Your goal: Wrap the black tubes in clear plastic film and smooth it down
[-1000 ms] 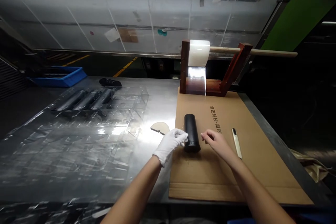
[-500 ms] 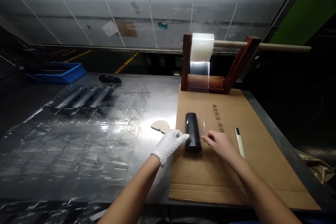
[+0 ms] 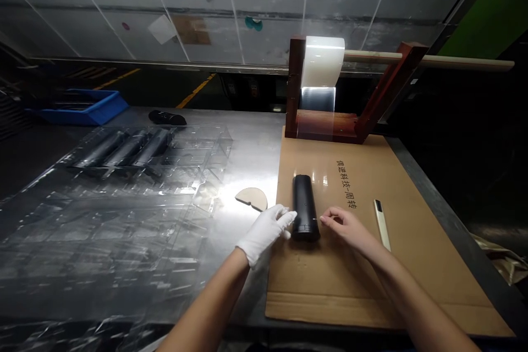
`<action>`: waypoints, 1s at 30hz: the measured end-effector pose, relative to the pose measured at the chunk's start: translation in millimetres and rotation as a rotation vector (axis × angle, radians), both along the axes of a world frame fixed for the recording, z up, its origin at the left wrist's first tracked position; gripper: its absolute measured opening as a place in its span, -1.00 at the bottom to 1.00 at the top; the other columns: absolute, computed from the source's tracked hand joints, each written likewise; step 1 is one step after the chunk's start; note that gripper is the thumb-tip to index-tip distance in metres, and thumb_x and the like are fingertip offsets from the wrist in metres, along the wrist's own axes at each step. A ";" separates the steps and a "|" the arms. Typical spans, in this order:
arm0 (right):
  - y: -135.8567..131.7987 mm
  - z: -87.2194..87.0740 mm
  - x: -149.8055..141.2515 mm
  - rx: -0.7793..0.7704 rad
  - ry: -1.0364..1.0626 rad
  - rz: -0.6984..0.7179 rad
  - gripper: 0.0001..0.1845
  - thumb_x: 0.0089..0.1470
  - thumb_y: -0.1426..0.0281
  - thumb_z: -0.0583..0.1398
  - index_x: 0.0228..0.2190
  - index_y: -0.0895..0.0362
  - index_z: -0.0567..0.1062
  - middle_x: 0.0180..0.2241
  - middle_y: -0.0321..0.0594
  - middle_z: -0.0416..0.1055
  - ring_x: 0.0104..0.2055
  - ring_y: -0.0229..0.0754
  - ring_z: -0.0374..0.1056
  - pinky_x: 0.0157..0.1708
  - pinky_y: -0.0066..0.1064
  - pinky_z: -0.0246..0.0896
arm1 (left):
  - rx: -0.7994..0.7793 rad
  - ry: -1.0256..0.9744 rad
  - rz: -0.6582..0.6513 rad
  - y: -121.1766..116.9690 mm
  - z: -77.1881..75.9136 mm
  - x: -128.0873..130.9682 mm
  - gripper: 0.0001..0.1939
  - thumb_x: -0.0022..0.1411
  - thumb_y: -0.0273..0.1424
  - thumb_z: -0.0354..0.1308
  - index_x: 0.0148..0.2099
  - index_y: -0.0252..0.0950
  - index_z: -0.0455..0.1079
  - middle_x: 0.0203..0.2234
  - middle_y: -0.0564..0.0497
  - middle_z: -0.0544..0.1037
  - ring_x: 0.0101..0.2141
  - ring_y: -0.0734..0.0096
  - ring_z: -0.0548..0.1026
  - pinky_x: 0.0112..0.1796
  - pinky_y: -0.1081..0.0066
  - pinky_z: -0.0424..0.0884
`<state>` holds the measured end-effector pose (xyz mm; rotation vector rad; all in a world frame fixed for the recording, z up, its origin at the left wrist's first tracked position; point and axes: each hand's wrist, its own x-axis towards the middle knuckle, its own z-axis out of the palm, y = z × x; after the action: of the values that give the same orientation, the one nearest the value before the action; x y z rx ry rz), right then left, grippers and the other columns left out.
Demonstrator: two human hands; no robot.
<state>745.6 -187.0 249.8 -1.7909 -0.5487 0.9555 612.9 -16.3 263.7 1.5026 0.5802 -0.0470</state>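
Note:
A black oblong part (image 3: 304, 206) lies lengthwise on a brown cardboard sheet (image 3: 371, 275). A strip of clear film runs down to it from a film roll (image 3: 324, 61) on a wooden stand (image 3: 383, 93). My left hand (image 3: 266, 231), in a white glove, is pinched against the part's near left side. My bare right hand (image 3: 348, 228) is pinched just right of the part's near end. Both seem to grip the film's edge, which is barely visible.
A cream utility knife (image 3: 382, 223) lies on the cardboard to the right. A beige half-disc (image 3: 252, 197) sits on the metal table to the left. Clear plastic trays (image 3: 124, 203) hold several black parts (image 3: 124, 148). A loose black part (image 3: 167, 117) and blue bin (image 3: 78, 107) stand at the back left.
The view has tilted down a little. Both hands stay pinched at the part's near end, with the right hand shifted slightly away from it.

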 end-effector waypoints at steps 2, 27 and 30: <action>1.1 -3.3 -4.3 -0.010 0.088 -0.023 -0.64 -0.08 0.07 0.21 -0.52 0.11 0.32 -0.58 -0.35 0.29 -0.64 -0.33 0.24 -0.78 -0.56 -0.06 | -0.097 0.037 -0.012 -1.6 -2.3 -0.2 -0.67 0.18 -0.10 0.07 -0.39 -0.26 0.14 -0.47 0.12 0.31 -0.56 0.50 0.43 -0.60 0.51 0.14; 5.1 -20.7 -22.9 0.135 0.326 -0.101 -0.43 -0.17 -0.14 0.19 -0.49 0.09 0.20 -0.64 -0.40 0.34 -0.53 -0.09 0.50 -0.56 -0.38 0.38 | -0.066 -0.148 0.084 -10.2 -16.8 -3.8 -0.77 0.28 -0.30 -0.01 -0.43 -0.22 0.15 -0.50 0.14 0.19 -0.45 0.44 0.15 -0.35 0.43 0.19; 4.2 -15.1 -24.8 0.150 0.290 -0.084 -0.49 -0.10 -0.09 0.19 -0.48 0.09 0.22 -0.66 -0.39 0.37 -0.52 -0.12 0.50 -0.53 -0.39 0.37 | -0.063 -0.153 0.081 -12.1 -13.7 -4.5 -0.78 0.29 -0.30 -0.03 -0.41 -0.22 0.14 -0.49 0.14 0.19 -0.44 0.44 0.16 -0.34 0.42 0.19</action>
<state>720.8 -182.8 234.7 -1.4980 -0.3487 1.0640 608.4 -28.4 249.9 1.4065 0.5107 0.1106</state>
